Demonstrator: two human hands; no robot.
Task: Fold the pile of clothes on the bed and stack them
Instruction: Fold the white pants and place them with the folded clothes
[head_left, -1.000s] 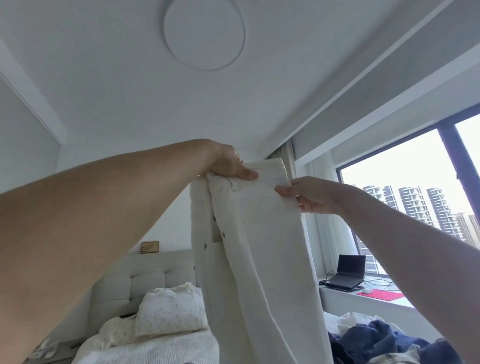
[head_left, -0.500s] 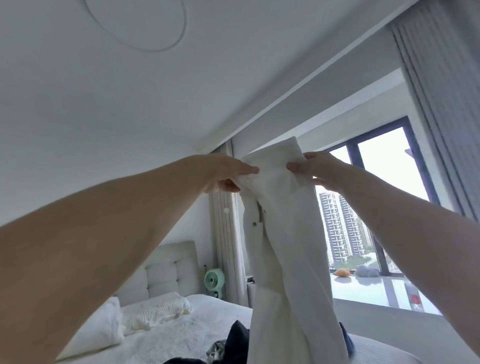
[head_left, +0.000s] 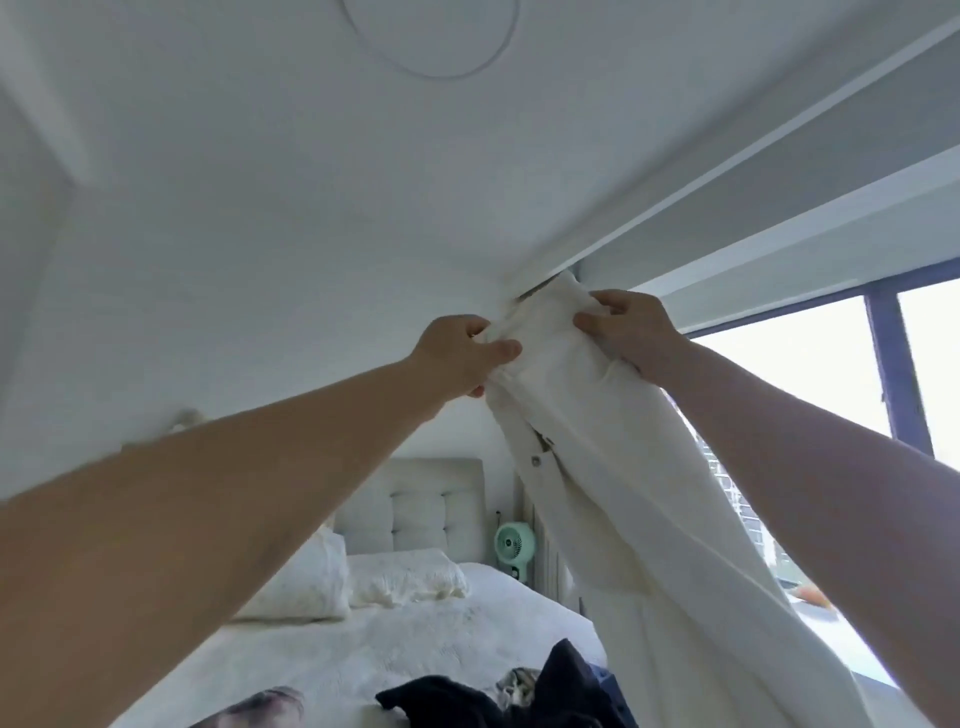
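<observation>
White trousers (head_left: 613, 467) hang in the air, held up high in front of the ceiling and the top of the window (head_left: 831, 374). Their waistband is bunched between the two hands, and the legs fall down and to the right, past the lower edge of the view. A button shows on the front, below the waistband.

The left hand (head_left: 462, 358) grips the left end of the waistband, thumb on the near side and fingers curled behind the cloth. The right hand (head_left: 628, 332) pinches the right end, its fingers folded over the top of the fabric. Both arms are stretched out and raised.

Below lies the bed (head_left: 415, 644) with a white cover. A pile of dark clothes (head_left: 519, 696) sits on its near end, just left of the hanging trouser legs, with a striped piece showing among them. Two white pillows (head_left: 363, 577) lean at the far end against a padded grey headboard (head_left: 426, 499). A small mint-green fan (head_left: 514, 543) stands beside the headboard, between it and the trousers. A round lamp (head_left: 431, 36) is set in the ceiling above.
</observation>
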